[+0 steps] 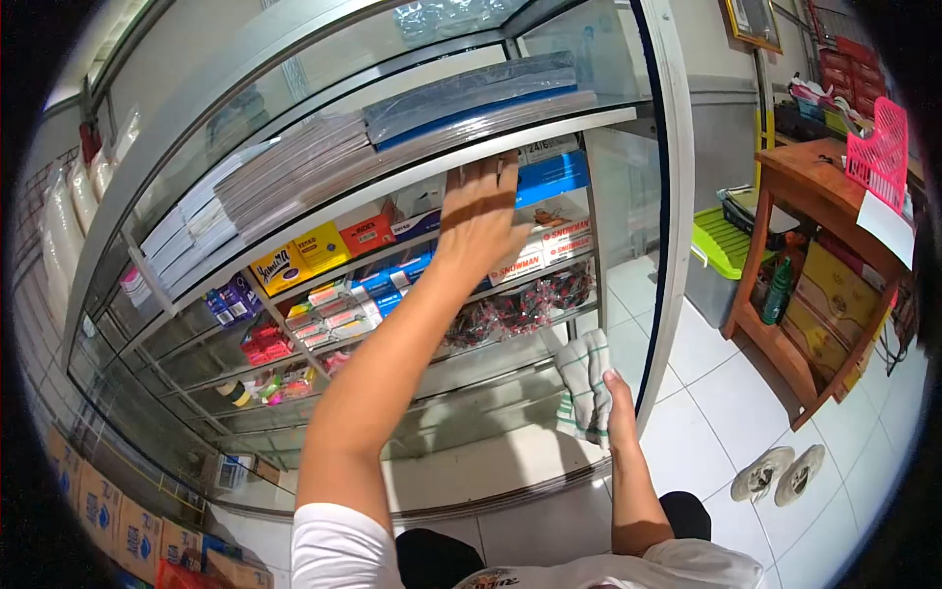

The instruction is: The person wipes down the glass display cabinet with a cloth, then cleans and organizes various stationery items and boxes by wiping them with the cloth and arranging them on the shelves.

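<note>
My left hand (pixel 481 211) reaches into the glass cabinet, palm down, its fingers stretched out just under the metal shelf rail (pixel 402 179). Its fingertips are at small boxes beside a blue box (pixel 551 175); whether they touch them I cannot tell. Below and right of this hand are white boxes marked SNOWMAN (pixel 517 268). In my right hand (pixel 620 417) is a folded white cloth with green stripes (pixel 586 385), held low by the cabinet's right-hand frame post (pixel 671 245).
Paper stacks (pixel 294 172) lie on the upper shelf; yellow boxes (pixel 319 249) stand below. To the right are a wooden table (pixel 807 157), a pink basket (pixel 880 152), a grey bin with a green lid (pixel 711 280) and shoes (pixel 763 474). Cartons (pixel 137 535) stand at lower left.
</note>
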Tool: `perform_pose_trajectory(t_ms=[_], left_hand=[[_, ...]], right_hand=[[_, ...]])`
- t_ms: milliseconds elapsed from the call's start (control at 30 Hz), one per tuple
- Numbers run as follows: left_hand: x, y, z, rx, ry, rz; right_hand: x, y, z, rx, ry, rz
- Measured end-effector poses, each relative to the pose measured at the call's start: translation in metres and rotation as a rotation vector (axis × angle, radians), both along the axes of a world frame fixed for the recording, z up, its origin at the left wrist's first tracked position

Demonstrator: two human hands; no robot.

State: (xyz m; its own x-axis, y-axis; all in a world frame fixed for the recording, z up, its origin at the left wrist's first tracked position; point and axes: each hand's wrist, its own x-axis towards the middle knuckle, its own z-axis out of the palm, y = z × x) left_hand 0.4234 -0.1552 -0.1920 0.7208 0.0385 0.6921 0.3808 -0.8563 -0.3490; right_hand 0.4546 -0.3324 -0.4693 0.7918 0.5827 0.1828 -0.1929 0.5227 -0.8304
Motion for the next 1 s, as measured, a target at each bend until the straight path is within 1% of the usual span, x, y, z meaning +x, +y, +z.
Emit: perform_pose_trajectory(t_ms=[100, 167, 300, 433, 467, 533, 600, 633, 667, 700, 767, 800, 833, 867, 933, 967, 1000], left_hand=[[0.036, 0.035, -0.005, 0.054, -0.007, -0.012], [0.031, 0.031, -0.003, 0.071, -0.042, -0.022], [0.004, 0.027, -0.007, 0.096, -0.074, -0.039], [-0.037, 0.021, -0.007, 0.21, -0.204, -0.373], [-0.051, 0.014, -0.007, 0.165, -0.171, -0.353], [-0.077, -0.002, -0.014, 0.124, -0.131, -0.332], [-0.1, -0.012, -0.029, 0.297, -0.14, -0.412], [-0.112, -0.016, -0.042, 0.377, -0.137, -0.404], [-0.124, -0.022, -0.057, 0.457, -0.135, -0.398], [-0.134, -0.028, -0.073, 0.46, -0.132, -0.402], [-0.154, -0.042, -0.112, 0.499, -0.195, -0.597], [-0.168, -0.051, -0.136, 0.355, -0.028, -0.677], [-0.179, -0.061, -0.156, 0.206, 0.142, -0.75], [-0.185, -0.074, -0.171, 0.412, 0.043, -0.665], [-0.18, -0.075, -0.225, 0.376, -0.011, -0.713], [-0.177, -0.071, -0.249, 0.268, -0.003, -0.702], [-0.172, -0.067, -0.266, 0.159, 0.005, -0.689]], right_hand=[[-0.004, 0.001, 0.001, -0.011, -0.087, -0.008], [-0.006, -0.001, 0.005, 0.002, -0.079, 0.006], [-0.021, -0.006, 0.009, 0.017, 0.02, 0.065], [-0.019, -0.006, 0.013, 0.031, 0.021, 0.049], [-0.021, -0.006, 0.013, 0.029, 0.031, 0.051], [-0.022, -0.008, 0.013, 0.055, 0.145, 0.091], [-0.021, -0.005, 0.014, 0.091, 0.255, 0.131], [-0.02, -0.003, 0.014, 0.095, 0.26, 0.133], [-0.017, -0.001, 0.013, 0.242, 0.293, 0.2], [-0.014, 0.001, 0.013, 0.389, 0.323, 0.264], [-0.012, 0.003, 0.012, 0.679, 0.383, 0.382], [-0.018, -0.001, 0.019, 0.682, 0.386, 0.371], [-0.033, -0.011, 0.036, 0.73, 0.509, 0.412], [-0.05, -0.022, 0.055, 0.782, 0.633, 0.453], [-0.072, -0.035, 0.076, 0.883, 0.88, 0.533], [-0.063, -0.032, 0.023, 0.887, 0.886, 0.526], [-0.049, -0.014, -0.007, 0.828, 0.848, 0.538]])
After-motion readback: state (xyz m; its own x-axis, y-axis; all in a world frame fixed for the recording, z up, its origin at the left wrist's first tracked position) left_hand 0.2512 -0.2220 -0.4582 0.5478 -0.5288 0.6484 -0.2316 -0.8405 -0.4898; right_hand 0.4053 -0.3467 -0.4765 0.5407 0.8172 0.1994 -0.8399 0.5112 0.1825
